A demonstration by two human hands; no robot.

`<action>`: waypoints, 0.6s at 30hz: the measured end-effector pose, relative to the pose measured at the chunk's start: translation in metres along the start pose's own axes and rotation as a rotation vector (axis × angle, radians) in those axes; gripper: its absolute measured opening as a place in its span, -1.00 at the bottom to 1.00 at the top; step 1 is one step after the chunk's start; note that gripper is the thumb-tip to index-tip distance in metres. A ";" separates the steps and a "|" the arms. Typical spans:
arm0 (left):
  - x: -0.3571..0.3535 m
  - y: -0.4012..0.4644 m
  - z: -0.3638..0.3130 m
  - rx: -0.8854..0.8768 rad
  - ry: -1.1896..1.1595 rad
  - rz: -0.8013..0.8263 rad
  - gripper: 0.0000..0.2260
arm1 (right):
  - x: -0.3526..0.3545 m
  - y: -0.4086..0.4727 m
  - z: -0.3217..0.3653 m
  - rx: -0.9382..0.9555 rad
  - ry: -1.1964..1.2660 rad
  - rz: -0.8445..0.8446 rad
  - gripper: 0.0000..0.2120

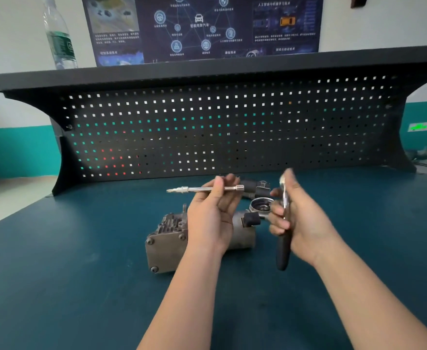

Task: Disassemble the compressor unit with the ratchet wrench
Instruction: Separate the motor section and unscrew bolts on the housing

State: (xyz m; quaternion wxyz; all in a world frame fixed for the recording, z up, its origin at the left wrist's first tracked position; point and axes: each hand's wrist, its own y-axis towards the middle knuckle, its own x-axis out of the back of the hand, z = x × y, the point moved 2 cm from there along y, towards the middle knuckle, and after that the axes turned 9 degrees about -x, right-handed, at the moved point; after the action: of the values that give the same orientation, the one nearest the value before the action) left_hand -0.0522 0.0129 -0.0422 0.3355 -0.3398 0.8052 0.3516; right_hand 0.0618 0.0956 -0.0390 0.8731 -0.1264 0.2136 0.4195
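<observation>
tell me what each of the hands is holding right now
Left hand: closed on the extension bar.
Right hand: closed on the ratchet wrench.

Bench open front, left & right — clutter mid only.
Compressor [172, 238], loose parts [259, 198] block centre; pegboard [222, 127] walls the back.

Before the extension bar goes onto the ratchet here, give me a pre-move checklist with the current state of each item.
1. Extension bar held in the left hand: ok, pinched near its right end.
2. Ratchet wrench held in the right hand: ok, head up, black grip down.
3. Bar joined to the wrench head: not ok, they are apart.
4. Bar's square end aligned with the wrench drive: cannot tell, the wrench is motion-blurred.
5. Compressor unit resting on the bench: ok.
6. Bit at the bar's left tip matches the compressor's bolts: cannot tell.
</observation>
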 end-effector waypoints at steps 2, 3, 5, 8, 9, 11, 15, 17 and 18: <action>-0.005 -0.005 0.010 0.045 0.119 0.055 -0.93 | -0.004 0.000 -0.007 0.011 -0.112 -0.044 -0.57; -0.006 -0.008 0.013 0.059 0.182 0.084 -0.92 | -0.006 -0.001 -0.010 0.015 -0.156 -0.063 -0.64; -0.008 -0.014 0.020 0.117 0.281 0.138 -0.91 | -0.010 -0.001 -0.017 0.012 -0.169 -0.099 -0.76; -0.011 -0.020 0.025 0.222 0.318 0.155 -0.81 | -0.013 0.002 -0.024 -0.014 0.038 -0.136 -0.92; -0.013 -0.018 0.023 0.215 0.257 0.128 -0.78 | -0.013 0.002 -0.025 -0.039 0.134 -0.135 -0.94; -0.012 -0.010 0.014 0.123 0.022 0.022 -0.78 | -0.012 0.003 -0.025 -0.104 0.317 -0.125 -0.87; -0.007 -0.002 0.000 0.032 -0.194 -0.069 -0.71 | -0.018 -0.003 -0.026 -0.069 0.409 -0.098 -0.80; -0.007 -0.005 0.001 0.049 -0.203 -0.125 -0.69 | -0.022 -0.007 -0.029 0.078 0.307 -0.139 -0.77; -0.008 -0.006 0.001 0.064 -0.238 -0.165 -0.69 | -0.025 -0.010 -0.030 0.168 0.224 -0.172 -0.75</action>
State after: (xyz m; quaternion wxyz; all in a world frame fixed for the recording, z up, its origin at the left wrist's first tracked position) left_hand -0.0427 0.0130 -0.0380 0.4669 -0.3501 0.7399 0.3347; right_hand 0.0477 0.0609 -0.0535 0.8842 -0.1167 0.3322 0.3070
